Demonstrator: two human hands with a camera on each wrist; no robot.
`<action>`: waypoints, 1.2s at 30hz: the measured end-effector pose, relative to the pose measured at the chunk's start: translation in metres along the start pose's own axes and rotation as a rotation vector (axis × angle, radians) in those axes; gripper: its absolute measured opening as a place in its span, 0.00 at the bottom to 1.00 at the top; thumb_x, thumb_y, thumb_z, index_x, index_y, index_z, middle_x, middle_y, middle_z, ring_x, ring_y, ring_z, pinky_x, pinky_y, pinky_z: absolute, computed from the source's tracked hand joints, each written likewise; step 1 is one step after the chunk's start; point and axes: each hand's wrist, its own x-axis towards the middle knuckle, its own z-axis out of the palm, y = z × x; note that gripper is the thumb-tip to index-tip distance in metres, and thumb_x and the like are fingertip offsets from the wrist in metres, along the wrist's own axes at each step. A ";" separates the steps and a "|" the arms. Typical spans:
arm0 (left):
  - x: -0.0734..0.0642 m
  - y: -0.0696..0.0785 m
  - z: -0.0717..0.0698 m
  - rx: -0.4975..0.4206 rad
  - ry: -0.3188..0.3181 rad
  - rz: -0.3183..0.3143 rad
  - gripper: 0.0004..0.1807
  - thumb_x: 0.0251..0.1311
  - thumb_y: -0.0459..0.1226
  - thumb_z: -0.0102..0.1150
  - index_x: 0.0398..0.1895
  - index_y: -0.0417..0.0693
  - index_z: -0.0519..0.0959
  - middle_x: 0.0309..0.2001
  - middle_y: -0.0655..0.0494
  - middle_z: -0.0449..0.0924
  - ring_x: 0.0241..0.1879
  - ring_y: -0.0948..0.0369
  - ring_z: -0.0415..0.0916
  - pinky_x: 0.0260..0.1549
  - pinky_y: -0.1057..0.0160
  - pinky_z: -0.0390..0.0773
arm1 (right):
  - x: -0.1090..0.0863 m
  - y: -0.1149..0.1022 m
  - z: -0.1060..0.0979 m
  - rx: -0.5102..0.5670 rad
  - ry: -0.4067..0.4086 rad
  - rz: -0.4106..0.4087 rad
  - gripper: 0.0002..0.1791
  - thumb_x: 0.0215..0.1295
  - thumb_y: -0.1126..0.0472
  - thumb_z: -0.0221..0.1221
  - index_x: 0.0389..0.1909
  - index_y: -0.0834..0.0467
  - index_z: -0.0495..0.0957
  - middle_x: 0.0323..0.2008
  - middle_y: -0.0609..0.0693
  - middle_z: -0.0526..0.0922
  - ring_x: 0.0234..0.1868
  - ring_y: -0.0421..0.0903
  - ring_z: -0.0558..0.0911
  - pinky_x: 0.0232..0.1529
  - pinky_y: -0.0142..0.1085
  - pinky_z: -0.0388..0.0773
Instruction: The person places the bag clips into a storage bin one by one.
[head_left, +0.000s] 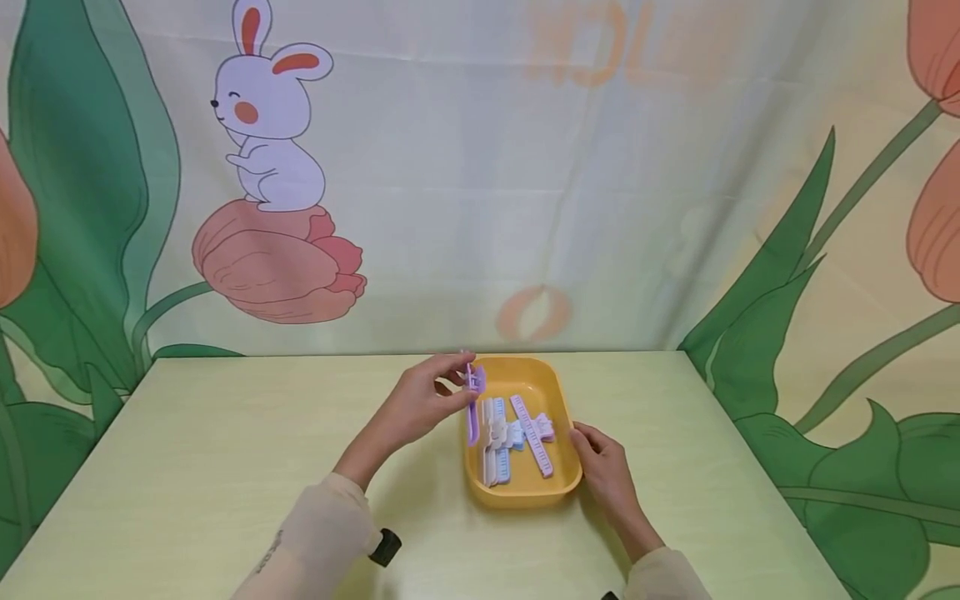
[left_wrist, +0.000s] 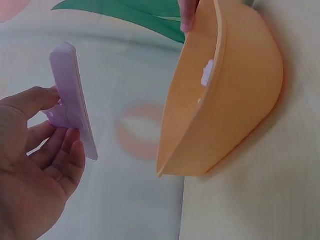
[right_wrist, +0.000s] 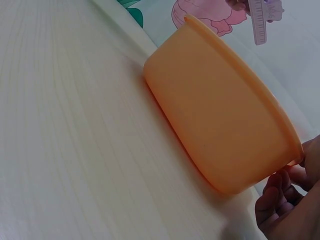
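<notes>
My left hand (head_left: 423,402) pinches a purple bag clip (head_left: 472,421) between thumb and fingers, above the left rim of a yellow plastic bin (head_left: 523,501). The left wrist view shows this long clip (left_wrist: 72,82) upright and apart from the bin. Inside the bin lie a white clip (head_left: 489,467) and a blue clip (head_left: 503,468) side by side, with a pink clip (head_left: 534,442) slanting to their right. At the bin's right side, my right hand (head_left: 609,475) grips the rim, thumb and curled fingers about its edge.
The bin stands on a pale wooden table (head_left: 247,450), toward the back edge. Behind the table hangs a cloth backdrop (head_left: 450,183) printed with a rabbit, tulips and leaves.
</notes>
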 end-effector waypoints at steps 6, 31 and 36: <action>0.003 -0.001 0.007 0.011 -0.011 -0.001 0.29 0.66 0.34 0.69 0.69 0.40 0.75 0.57 0.50 0.81 0.53 0.53 0.78 0.54 0.51 0.81 | 0.001 0.000 0.000 -0.022 0.010 -0.021 0.22 0.79 0.56 0.57 0.64 0.67 0.78 0.60 0.64 0.81 0.57 0.55 0.81 0.52 0.35 0.82; 0.007 -0.015 0.031 0.103 -0.095 -0.057 0.29 0.64 0.33 0.71 0.68 0.40 0.76 0.50 0.52 0.81 0.51 0.53 0.77 0.53 0.55 0.82 | 0.002 0.003 -0.001 -0.037 0.012 -0.023 0.22 0.79 0.56 0.57 0.64 0.67 0.78 0.61 0.64 0.81 0.58 0.56 0.81 0.57 0.44 0.82; 0.007 -0.017 0.033 0.104 -0.105 -0.097 0.29 0.64 0.34 0.71 0.69 0.41 0.76 0.49 0.53 0.81 0.52 0.53 0.77 0.55 0.54 0.81 | 0.003 0.004 -0.001 -0.030 0.011 -0.028 0.22 0.79 0.56 0.57 0.64 0.67 0.78 0.61 0.64 0.81 0.58 0.56 0.81 0.58 0.44 0.81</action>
